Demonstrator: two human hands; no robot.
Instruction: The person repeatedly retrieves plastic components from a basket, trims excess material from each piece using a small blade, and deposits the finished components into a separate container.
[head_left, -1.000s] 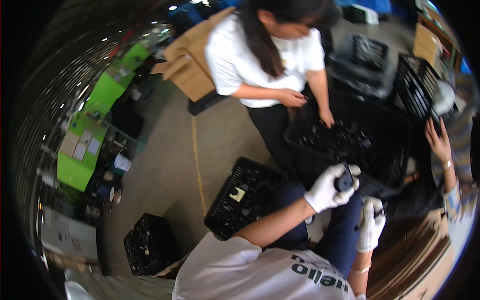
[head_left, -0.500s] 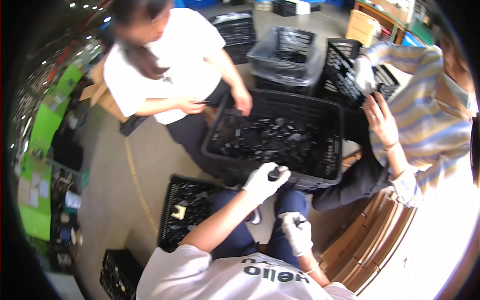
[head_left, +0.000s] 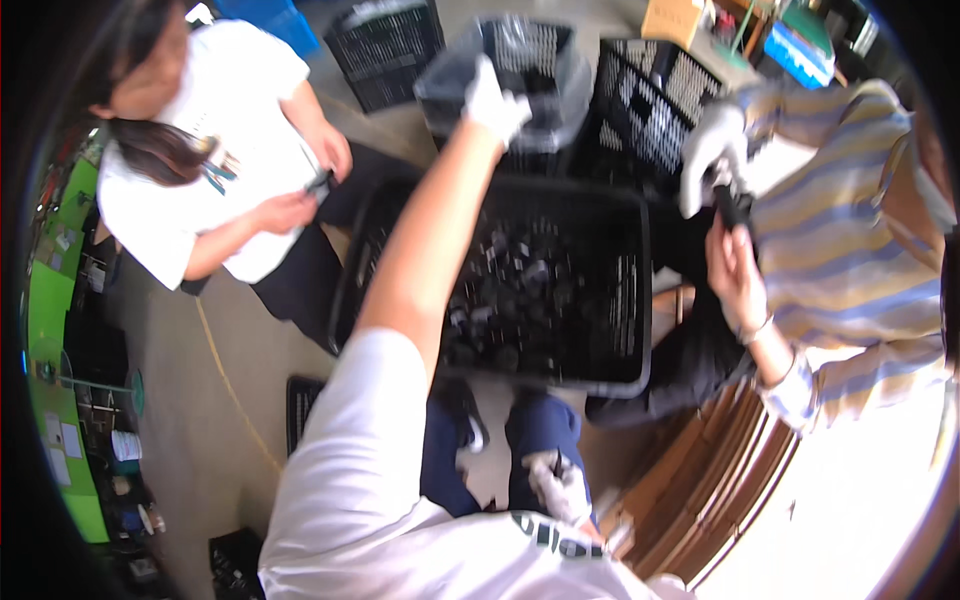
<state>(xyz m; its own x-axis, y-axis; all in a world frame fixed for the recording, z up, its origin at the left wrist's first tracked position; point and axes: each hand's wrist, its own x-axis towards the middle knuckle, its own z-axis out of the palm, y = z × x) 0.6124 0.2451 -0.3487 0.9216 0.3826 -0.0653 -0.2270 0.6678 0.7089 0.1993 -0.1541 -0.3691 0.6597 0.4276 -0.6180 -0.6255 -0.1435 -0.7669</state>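
My left hand (head_left: 497, 108), in a white glove, is stretched far forward over a black crate lined with a clear plastic bag (head_left: 572, 108). Its fingers look apart, with nothing visible in them, though motion blurs the hand. Below that arm lies a large black crate (head_left: 645, 255) holding many small black plastic parts (head_left: 520, 270); my forearm hides its left portion. My right hand (head_left: 562, 490), gloved too, rests low by my right knee. Its fingers are closed on a small dark piece (head_left: 557, 463), of which only a thin tip shows.
A person in a white shirt (head_left: 235, 150) at left holds a small dark item. Another in a striped shirt (head_left: 840, 220) at right handles a black part (head_left: 731, 207). Black crates (head_left: 385, 55) stand at the back. Flattened cardboard (head_left: 690, 480) lies at lower right.
My left hand has swung from the big crate's near edge to the lined crate beyond; the black part it held no longer shows. My right hand stays low. The left person's hand has left the big crate.
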